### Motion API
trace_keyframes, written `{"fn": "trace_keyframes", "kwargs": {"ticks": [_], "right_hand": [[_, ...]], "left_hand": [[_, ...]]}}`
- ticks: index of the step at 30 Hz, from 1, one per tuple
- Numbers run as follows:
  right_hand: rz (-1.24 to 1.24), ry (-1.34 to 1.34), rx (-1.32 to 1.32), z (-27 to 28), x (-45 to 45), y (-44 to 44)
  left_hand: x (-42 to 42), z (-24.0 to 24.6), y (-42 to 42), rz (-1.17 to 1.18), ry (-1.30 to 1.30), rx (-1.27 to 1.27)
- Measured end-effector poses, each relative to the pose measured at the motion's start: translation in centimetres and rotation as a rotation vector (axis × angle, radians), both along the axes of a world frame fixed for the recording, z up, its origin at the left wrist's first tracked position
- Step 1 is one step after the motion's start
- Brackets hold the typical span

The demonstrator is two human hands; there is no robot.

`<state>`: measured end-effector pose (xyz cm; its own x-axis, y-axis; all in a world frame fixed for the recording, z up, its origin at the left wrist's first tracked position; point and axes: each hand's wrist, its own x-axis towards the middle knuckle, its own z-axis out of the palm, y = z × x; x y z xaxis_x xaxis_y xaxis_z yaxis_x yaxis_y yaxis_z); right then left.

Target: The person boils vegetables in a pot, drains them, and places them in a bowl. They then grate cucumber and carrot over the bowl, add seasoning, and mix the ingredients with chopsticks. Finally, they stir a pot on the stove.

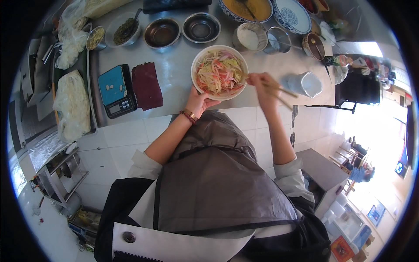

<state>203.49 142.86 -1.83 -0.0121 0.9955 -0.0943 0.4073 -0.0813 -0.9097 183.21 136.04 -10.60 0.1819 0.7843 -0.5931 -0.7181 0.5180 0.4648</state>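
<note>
A white round bowl (193,73) filled with shredded vegetables (222,72), pale strips with pink and orange ones, stands near the edge of a steel counter. My left hand (200,102) supports its lower left side, with the thumb by the rim and the fingers at the base. At the bowl's right rim, my right hand (262,85) holds a pair of wooden chopsticks (283,91); their rear ends stick out to the right, and their tips are hidden or blurred at the food. To the left lie a dark red cloth (148,85) and a digital kitchen scale (114,86) with small pale bits on it.
Two steel bowls (162,32), a bowl of dark green seasoning (126,31) and a patterned bowl of yellow liquid (245,9) line the back. Jars of white powder (250,37) stand back right, a plastic-lined container (307,84) at right. A bagged pale mass (72,104) lies left.
</note>
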Motion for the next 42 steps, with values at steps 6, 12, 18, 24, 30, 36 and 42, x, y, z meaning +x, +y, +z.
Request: {"fn": "trace_keyframes", "kwargs": {"ticks": [6,12,18,24,30,36,42], "right_hand": [[0.014,-0.165,0.022,-0.7,-2.1,2.5],[0.118,-0.180,0.246,2.8,-2.3,0.1],[0.241,-0.157,0.239,-1.5,-4.2,-0.6],[0.196,-0.196,0.268,2.1,-3.5,1.1],[0.324,-0.123,0.256,-1.2,-5.1,0.4],[0.220,-0.039,0.066,2.1,-2.8,3.1],[0.410,-0.287,0.336,-0.1,-4.3,5.4]], "left_hand": [[0.1,-0.2,0.1,-0.011,0.000,0.000],[-0.3,-0.6,0.3,-0.020,-0.001,0.039],[0.2,0.0,0.7,-0.015,0.023,0.031],[-0.2,-0.6,0.5,-0.002,0.025,0.035],[-0.3,-0.4,0.7,-0.011,0.011,0.101],[-1.1,-0.7,0.1,0.030,0.022,0.116],[-1.4,-0.8,0.4,0.006,0.008,0.141]]}}
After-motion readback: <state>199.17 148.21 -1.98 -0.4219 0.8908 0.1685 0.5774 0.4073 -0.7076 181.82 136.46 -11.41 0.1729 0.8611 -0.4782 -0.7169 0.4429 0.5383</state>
